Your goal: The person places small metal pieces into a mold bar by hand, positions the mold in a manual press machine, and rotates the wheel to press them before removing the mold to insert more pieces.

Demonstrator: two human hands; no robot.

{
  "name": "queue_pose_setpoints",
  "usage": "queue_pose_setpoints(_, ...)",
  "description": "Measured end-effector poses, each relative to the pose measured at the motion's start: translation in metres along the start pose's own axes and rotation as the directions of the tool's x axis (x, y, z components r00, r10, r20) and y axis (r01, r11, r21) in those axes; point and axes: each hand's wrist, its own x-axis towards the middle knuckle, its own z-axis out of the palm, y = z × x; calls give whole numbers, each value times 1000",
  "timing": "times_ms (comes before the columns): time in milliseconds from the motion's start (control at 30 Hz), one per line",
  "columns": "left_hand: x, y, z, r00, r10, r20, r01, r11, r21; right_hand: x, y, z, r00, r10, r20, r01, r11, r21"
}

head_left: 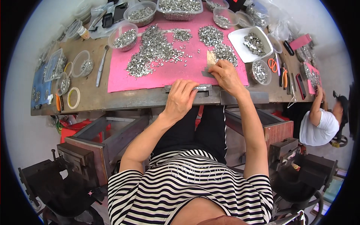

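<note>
See short row of shiny metal pieces (202, 87) on dark metal bar (206, 93) at 6 o'clock edge of table (92, 92), with long axis along 9-to-3 o'clock. Just beside left hand (178, 98), at 3 o'clock from its fingers; at roughly 7 o'clock from fingers of right hand (227, 76), so nearer to left. Left fingers: curled over bar, can't tell if pinching. Right fingers: bent together at gray flat plate (207, 74) on pink mat (165, 79), can't tell if gripping.
</note>
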Motion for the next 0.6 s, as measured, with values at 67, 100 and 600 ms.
queue_pose_setpoints(67,0,0,0,1000,-6,5,6,1000,-5,1,-1,-1,999,45,4,-45,997,64)
queue_pose_setpoints(100,0,0,0,1000,1,1,-1,1000,2,1,-1,-2,996,91,11,-91,988,128)
queue_pose_setpoints(600,0,0,2,1000,8,-18,-8,1000,-1,29,6,-8,883,211,419,-247,968,32)
